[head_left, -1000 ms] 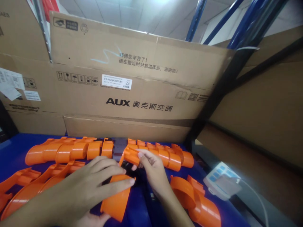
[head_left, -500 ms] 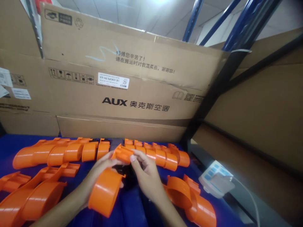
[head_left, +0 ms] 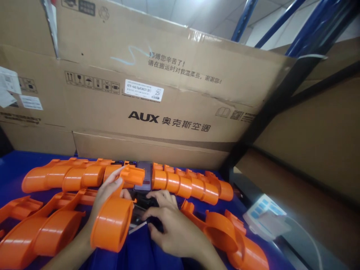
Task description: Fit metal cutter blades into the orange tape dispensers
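My left hand (head_left: 108,189) is closed round an orange plastic tape dispenser body (head_left: 112,225), its wide ring hanging low and its ridged tab pointing up and right. My right hand (head_left: 174,225) is just right of it, fingers curved and apart, over dark items (head_left: 143,204) in front of me. Those items are partly hidden by the hand, and I cannot make out what they are. A pale strip with a toothed edge (head_left: 137,227) lies between the dispenser's ring and my right thumb.
More orange dispenser bodies stand in rows at back left (head_left: 74,178) and back right (head_left: 185,183). Others lie front left (head_left: 50,232) and right (head_left: 222,230). A dark flat object (head_left: 144,174) lies between the rows. Behind rises a cardboard wall (head_left: 168,150); right, a white-blue box (head_left: 266,217).
My right hand has let go of the dispenser's tab and moved down to the dark items. My left hand has shifted left with the dispenser. The camera view has also shifted slightly.
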The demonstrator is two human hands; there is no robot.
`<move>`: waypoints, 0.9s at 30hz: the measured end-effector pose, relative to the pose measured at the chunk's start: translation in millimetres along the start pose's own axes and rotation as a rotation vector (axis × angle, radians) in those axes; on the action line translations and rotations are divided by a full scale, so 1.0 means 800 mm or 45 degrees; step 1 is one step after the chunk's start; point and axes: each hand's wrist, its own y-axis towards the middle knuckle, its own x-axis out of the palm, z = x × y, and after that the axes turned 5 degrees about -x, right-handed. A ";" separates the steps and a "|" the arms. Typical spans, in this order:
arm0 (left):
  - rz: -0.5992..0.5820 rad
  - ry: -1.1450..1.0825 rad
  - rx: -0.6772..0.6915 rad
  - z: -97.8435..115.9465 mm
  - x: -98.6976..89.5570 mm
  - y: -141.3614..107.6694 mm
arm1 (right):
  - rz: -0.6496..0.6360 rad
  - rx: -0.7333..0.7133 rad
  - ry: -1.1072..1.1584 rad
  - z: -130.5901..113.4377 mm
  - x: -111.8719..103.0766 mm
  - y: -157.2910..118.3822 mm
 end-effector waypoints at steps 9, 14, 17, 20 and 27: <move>-0.007 0.075 0.105 -0.008 -0.003 0.002 | 0.090 0.022 0.035 0.001 0.003 0.008; 0.015 0.169 0.129 -0.011 -0.002 -0.003 | 0.423 0.073 0.193 0.009 0.000 0.011; -0.001 0.227 0.136 -0.012 0.005 -0.007 | 0.655 0.131 0.371 0.017 -0.003 0.012; 0.027 0.289 0.188 -0.013 0.014 -0.011 | 0.767 0.207 0.627 0.021 -0.004 0.012; 0.013 0.374 0.220 -0.013 0.019 -0.010 | 0.901 0.259 0.922 0.020 -0.005 0.014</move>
